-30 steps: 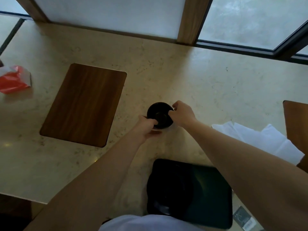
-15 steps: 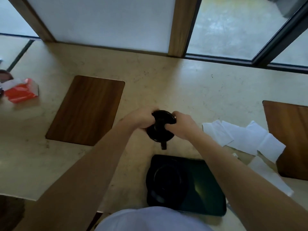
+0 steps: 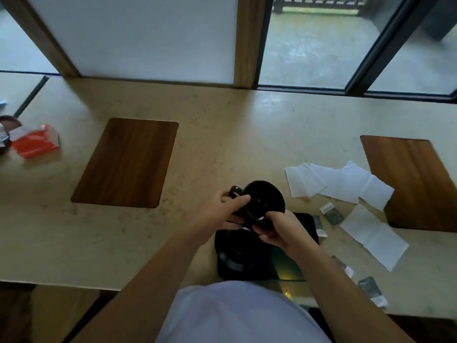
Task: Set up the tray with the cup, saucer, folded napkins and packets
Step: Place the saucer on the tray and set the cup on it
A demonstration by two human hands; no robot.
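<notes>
Both hands hold a black cup [image 3: 265, 200], tilted, just above the far edge of the black tray [image 3: 308, 225]. My left hand [image 3: 220, 214] grips its left side near the handle. My right hand [image 3: 280, 231] cradles it from below on the right. A black saucer [image 3: 236, 251] lies on the tray's left half, partly hidden by my hands. White napkins [image 3: 341, 184] lie unfolded on the counter to the right, with another napkin [image 3: 373, 236] nearer me. Small dark packets [image 3: 332, 214] lie beside the tray, and more packets [image 3: 371, 290] at the lower right.
A wooden placemat [image 3: 126, 162] is inset in the beige counter at the left, and another placemat [image 3: 415, 181] at the right under the napkins. A red wrapper [image 3: 34, 142] and a dark dish [image 3: 6, 134] sit far left. Windows close off the counter's far edge.
The cup left the counter and came toward me, now tilted above the tray's far edge. Both hands stayed on it; its handle turned from facing me to the left.
</notes>
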